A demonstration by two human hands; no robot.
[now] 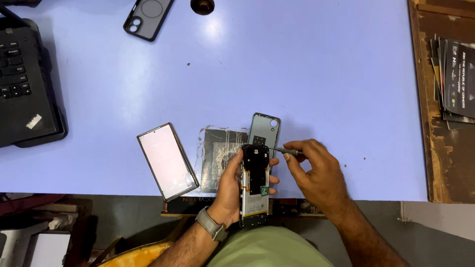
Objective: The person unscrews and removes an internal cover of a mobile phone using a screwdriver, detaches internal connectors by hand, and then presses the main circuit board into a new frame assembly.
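Observation:
My left hand (228, 185) grips an opened phone (255, 185) upright over the table's near edge, its black inner cover and battery facing up. A grey watch sits on that wrist. My right hand (314, 170) pinches a thin screwdriver (286, 151) whose tip touches the top right of the phone's black cover. Just behind the phone lies its grey back cover (263, 129), inner side up. To the left lie a dark square sheet (221, 151) and a phone screen panel (167, 160) with a pale glass face.
A light blue table top (307, 74) carries a black phone case (147, 17) and a dark round object (202, 6) at the far edge. A black laptop (24, 84) sits at the left. Stacked dark booklets (455, 79) rest on a wooden surface at the right.

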